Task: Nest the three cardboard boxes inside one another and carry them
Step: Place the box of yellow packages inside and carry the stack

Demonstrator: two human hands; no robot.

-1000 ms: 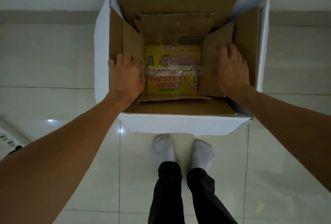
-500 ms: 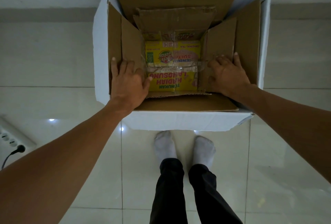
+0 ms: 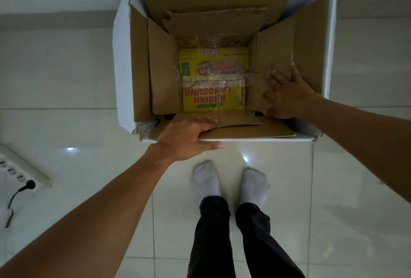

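A large white box (image 3: pixel 121 66) with a brown inside stands open on the tiled floor. A brown middle box (image 3: pixel 213 24) sits in it with its flaps spread, and a yellow printed tea box (image 3: pixel 213 100) lies at the bottom of that. My left hand (image 3: pixel 184 140) grips the large box's near flap, fingers on top and thumb underneath at the near rim. My right hand (image 3: pixel 287 93) lies flat with spread fingers on the middle box's right flap, pressing it toward the large box's right wall.
A white power strip (image 3: pixel 20 173) with a black plug and cable lies on the floor at the left. My feet in white socks (image 3: pixel 206 180) stand just in front of the box. A wall with a grey skirting runs behind it.
My left hand left the middle box's left flap and moved to the large box's near flap. My right hand slid along the right flap toward me.
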